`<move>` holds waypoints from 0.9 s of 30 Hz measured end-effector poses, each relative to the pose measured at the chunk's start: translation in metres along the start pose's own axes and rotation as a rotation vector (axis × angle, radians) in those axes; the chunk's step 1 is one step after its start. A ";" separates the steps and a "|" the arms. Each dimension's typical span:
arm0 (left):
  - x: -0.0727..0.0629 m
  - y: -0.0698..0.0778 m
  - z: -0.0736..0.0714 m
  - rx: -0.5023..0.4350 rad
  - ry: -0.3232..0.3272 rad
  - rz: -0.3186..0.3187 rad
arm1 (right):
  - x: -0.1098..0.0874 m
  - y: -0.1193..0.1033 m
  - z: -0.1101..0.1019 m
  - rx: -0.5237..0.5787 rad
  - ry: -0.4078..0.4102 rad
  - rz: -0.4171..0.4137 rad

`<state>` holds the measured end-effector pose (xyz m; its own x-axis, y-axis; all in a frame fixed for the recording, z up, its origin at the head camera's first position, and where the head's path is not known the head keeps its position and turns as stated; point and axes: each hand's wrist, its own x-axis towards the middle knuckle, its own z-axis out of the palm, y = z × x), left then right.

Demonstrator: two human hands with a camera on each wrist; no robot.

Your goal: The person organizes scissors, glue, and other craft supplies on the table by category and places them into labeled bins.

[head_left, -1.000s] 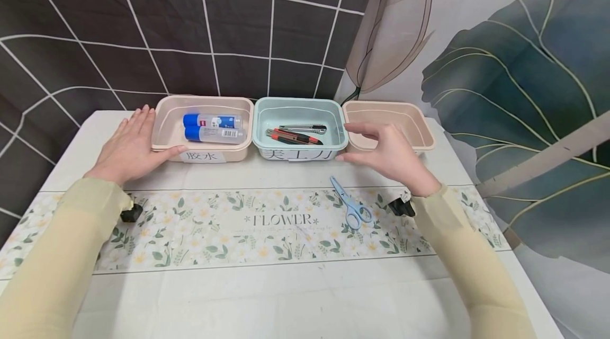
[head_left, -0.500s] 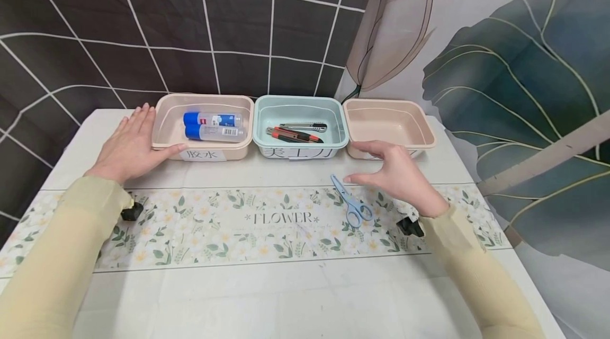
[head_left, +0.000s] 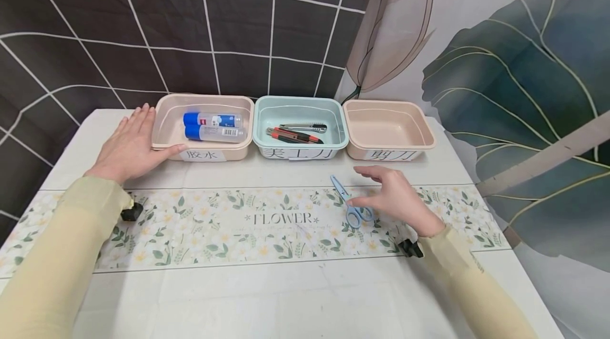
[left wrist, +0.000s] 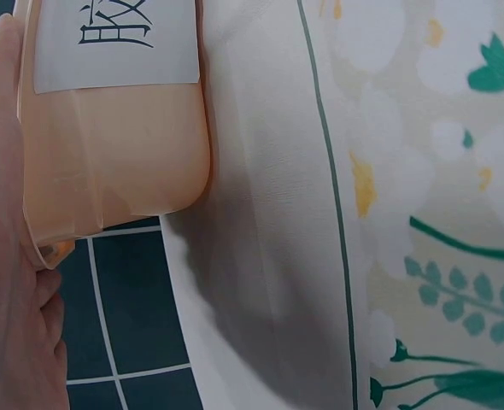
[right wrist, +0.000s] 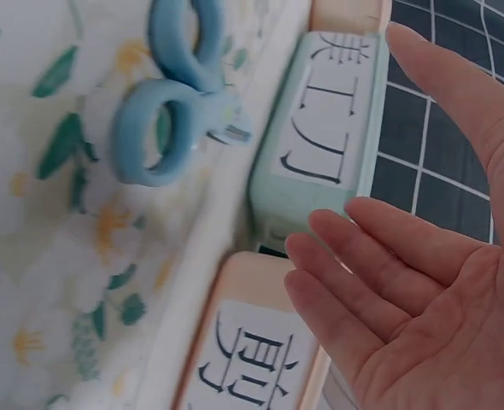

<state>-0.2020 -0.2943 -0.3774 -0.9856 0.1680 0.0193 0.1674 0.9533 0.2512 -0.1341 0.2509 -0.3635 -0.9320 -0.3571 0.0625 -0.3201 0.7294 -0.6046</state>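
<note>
Three bins, one scissors

Teal bin at 12 o'clock w/ utility knives inside. Pink bin touching its rt side, approx. 1 o'clock. Floral runner across ctr of table. Leaf backdrop at 2 o'clock.

Even indoor light, soft shadows, no glare.
Head view sharp but bowed at its edges; both wrist views soft and blurred up close.

sleeves: long, pale yellow-beige | hands: bare | wrists: small black device strapped on each
</note>
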 end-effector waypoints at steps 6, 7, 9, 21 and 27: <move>0.000 -0.001 0.000 -0.002 0.000 -0.001 | -0.009 0.005 0.007 -0.012 -0.037 0.071; 0.000 -0.001 0.000 -0.003 -0.001 -0.002 | -0.010 0.006 0.008 -0.010 -0.047 0.081; 0.000 -0.001 0.000 -0.003 -0.003 -0.005 | -0.013 0.007 0.010 -0.009 -0.059 0.099; 0.000 -0.001 0.000 -0.003 0.000 -0.008 | -0.024 0.010 0.017 -0.029 -0.061 0.151; 0.000 0.000 -0.001 -0.005 -0.002 -0.001 | -0.027 0.011 0.021 -0.030 -0.049 0.133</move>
<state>-0.2018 -0.2946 -0.3767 -0.9858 0.1672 0.0174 0.1661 0.9524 0.2556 -0.1087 0.2564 -0.3888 -0.9573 -0.2835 -0.0560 -0.1997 0.7891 -0.5809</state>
